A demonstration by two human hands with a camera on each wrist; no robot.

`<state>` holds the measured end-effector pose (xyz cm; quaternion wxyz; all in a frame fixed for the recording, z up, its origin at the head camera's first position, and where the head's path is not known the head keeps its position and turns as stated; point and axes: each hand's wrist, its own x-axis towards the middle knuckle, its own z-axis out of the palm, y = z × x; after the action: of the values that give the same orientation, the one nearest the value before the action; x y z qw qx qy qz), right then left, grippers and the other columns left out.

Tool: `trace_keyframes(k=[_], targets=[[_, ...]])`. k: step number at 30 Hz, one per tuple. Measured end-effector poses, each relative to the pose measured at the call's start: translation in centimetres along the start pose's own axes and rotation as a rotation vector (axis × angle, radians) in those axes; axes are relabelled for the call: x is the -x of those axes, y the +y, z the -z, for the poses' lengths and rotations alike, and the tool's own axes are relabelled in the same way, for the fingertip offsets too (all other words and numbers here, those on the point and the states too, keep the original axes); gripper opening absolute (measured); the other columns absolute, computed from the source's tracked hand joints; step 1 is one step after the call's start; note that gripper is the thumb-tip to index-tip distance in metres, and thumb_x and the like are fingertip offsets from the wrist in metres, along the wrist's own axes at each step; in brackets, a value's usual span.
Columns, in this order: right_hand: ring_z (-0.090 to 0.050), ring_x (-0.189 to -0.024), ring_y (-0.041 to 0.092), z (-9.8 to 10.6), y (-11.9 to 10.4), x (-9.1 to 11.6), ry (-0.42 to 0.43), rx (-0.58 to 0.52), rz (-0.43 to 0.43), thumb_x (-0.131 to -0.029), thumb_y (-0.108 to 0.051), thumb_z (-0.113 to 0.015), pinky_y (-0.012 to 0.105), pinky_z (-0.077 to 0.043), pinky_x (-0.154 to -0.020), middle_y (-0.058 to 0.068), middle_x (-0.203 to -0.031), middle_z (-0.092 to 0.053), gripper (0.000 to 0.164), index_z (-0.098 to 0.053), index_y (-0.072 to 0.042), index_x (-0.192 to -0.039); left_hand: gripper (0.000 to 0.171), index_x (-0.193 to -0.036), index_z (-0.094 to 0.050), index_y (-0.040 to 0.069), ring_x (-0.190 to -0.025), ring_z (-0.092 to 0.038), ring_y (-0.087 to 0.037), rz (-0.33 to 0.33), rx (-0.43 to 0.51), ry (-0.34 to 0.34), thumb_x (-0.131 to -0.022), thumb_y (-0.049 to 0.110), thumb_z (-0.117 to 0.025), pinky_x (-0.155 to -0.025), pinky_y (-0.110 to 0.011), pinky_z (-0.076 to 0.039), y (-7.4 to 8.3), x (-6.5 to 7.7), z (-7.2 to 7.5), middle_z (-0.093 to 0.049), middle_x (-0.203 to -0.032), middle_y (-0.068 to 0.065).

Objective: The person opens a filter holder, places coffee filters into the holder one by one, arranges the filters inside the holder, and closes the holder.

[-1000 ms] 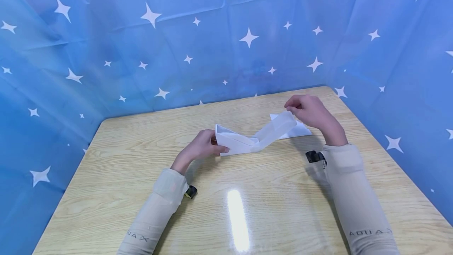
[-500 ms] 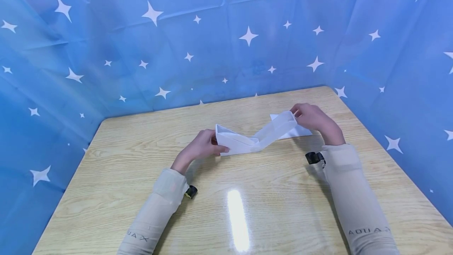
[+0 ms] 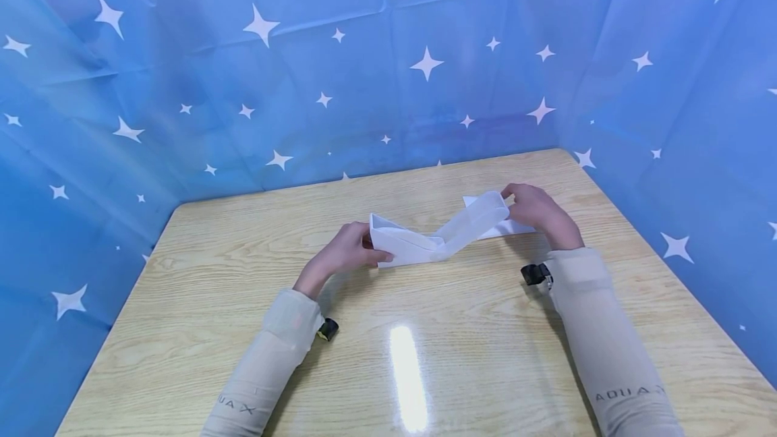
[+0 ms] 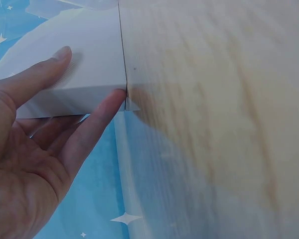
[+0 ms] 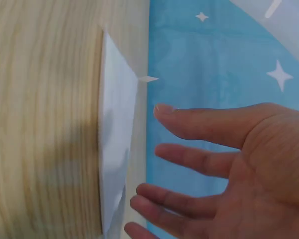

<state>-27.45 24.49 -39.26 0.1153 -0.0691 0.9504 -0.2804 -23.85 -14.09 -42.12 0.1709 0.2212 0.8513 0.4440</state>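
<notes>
My left hand (image 3: pixel 344 248) grips the left end of a white box (image 3: pixel 397 246) with a slanted open top, which lies on the table. In the left wrist view its thumb presses on the broad face while the fingers curl round the end of the box (image 4: pixel 92 55). From the box's right end a long translucent plastic piece (image 3: pixel 473 222) slopes up to the right. My right hand (image 3: pixel 537 211) hovers beside the raised end of that piece. In the right wrist view this hand (image 5: pixel 229 169) has its thumb and fingers spread, with nothing between them.
A flat white piece (image 3: pixel 512 226) lies behind and under the raised plastic; the right wrist view shows it as a thin white panel (image 5: pixel 117 129). The wooden table (image 3: pixel 243 275) ends at a blue star-printed curtain (image 3: pixel 352 86) at the back and sides.
My right hand has come down and slightly right, from above the end of the translucent piece to beside it. My left hand and the white box have stayed put.
</notes>
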Motion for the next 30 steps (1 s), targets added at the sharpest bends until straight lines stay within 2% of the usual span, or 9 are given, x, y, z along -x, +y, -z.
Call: trace_keyframes(k=[7,20,25,30], targets=[[-0.053,-0.109,0.041,-0.23,0.51,-0.03,-0.012,0.017,-0.017,-0.098,-0.025,-0.063,0.059,-0.047,-0.094,0.032,-0.136,-0.055,0.057,-0.049,0.010,-0.140,0.039,-0.129,-0.068,0.011,-0.077,-0.073,-0.030,-0.011,-0.001,0.005,-0.093,0.017,-0.079,-0.072,-0.047,-0.064,0.07,0.11,-0.09,-0.076,-0.108,-0.012],[-0.052,-0.122,0.050,-0.44,0.71,-0.13,-0.014,0.054,-0.049,-0.096,-0.022,-0.066,0.065,-0.045,-0.102,0.034,-0.143,-0.051,0.058,-0.047,0.012,-0.141,0.038,-0.128,-0.068,0.011,-0.074,-0.072,-0.026,-0.010,-0.018,0.012,-0.092,0.016,-0.079,-0.070,-0.047,-0.064,0.08,0.14,-0.29,-0.076,-0.107,-0.012],[-0.051,-0.120,0.049,-0.54,0.73,-0.13,-0.010,0.058,-0.090,-0.093,-0.016,-0.071,0.065,-0.047,-0.099,0.034,-0.142,-0.051,0.060,-0.048,0.011,-0.141,0.038,-0.128,-0.069,0.011,-0.076,-0.072,-0.026,-0.008,-0.023,0.013,-0.092,0.015,-0.079,-0.070,-0.045,-0.064,0.18,0.17,-0.30,-0.076,-0.109,-0.012],[-0.052,-0.117,0.047,-0.86,0.93,-0.16,0.011,0.067,-0.126,-0.091,-0.013,-0.071,0.063,-0.048,-0.096,0.034,-0.141,-0.051,0.060,-0.048,0.011,-0.141,0.038,-0.128,-0.068,0.011,-0.079,-0.073,-0.026,-0.004,-0.022,0.010,-0.092,0.015,-0.079,-0.070,-0.044,-0.065,0.26,0.20,-0.34,-0.076,-0.110,-0.012]])
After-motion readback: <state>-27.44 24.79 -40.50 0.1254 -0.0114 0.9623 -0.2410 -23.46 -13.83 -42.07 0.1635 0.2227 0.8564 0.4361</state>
